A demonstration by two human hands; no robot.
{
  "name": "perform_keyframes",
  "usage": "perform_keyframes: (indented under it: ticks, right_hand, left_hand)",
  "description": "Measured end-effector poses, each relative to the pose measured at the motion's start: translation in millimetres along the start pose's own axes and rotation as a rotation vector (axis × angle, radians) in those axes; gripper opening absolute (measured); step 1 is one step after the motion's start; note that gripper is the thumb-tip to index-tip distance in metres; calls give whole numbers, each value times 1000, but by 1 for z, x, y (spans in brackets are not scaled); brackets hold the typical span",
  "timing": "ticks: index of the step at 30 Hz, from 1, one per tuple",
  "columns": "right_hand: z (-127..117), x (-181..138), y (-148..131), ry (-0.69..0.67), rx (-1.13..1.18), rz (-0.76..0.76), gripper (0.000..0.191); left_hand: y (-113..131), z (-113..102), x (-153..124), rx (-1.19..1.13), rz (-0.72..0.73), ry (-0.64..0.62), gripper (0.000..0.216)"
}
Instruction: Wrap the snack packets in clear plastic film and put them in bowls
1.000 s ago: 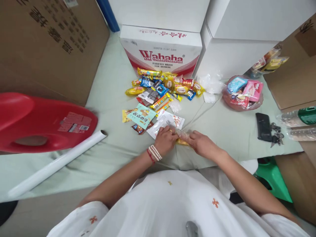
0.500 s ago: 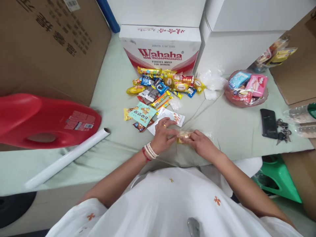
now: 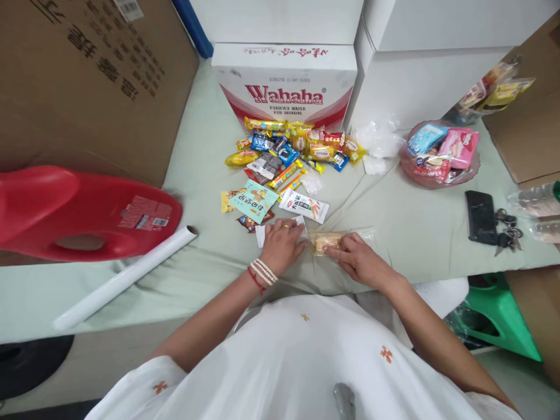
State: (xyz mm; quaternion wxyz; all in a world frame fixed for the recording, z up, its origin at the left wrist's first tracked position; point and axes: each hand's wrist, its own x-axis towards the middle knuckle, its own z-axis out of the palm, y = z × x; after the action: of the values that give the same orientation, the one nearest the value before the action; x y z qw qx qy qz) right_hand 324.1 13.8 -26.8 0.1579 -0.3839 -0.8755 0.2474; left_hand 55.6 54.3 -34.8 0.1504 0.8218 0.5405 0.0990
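My left hand (image 3: 282, 244) lies over a white packet (image 3: 301, 228), fingers bent down onto it and thumb to the right. Much of that packet is hidden under the hand. My right hand (image 3: 361, 259) has its index finger laid across a golden snack in a clear wrapper (image 3: 322, 241); the other fingers are curled at its right end. The wrapper's loose clear end reaches past that hand. Just above, a white printed snack packet (image 3: 304, 206) rests on the cloth, near a mint-green packet (image 3: 254, 201).
A pile of wrapped snacks (image 3: 284, 149) sits before the Wahaha box (image 3: 286, 93). To the right are a pink bowl of packets (image 3: 409, 169), a black phone (image 3: 480, 219) and keys (image 3: 510, 236). A white roll (image 3: 126, 277) and red jug (image 3: 100, 204) occupy the left.
My left hand has moved off the wrapped snack, left and slightly down, onto the white packet, which has shifted towards me. The printed packet is now uncovered. My right hand stays at the snack.
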Motion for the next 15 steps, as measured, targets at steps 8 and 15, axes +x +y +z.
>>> perform_keyframes:
  ticks: [8, 15]
  right_hand:
    - [7, 0, -2, 77, 81, 24, 38]
    - [17, -7, -4, 157, 112, 56, 35]
  left_hand:
    - [23, -17, 16, -715, -180, -169, 33]
    - [56, 4, 19, -213, -63, -3, 17]
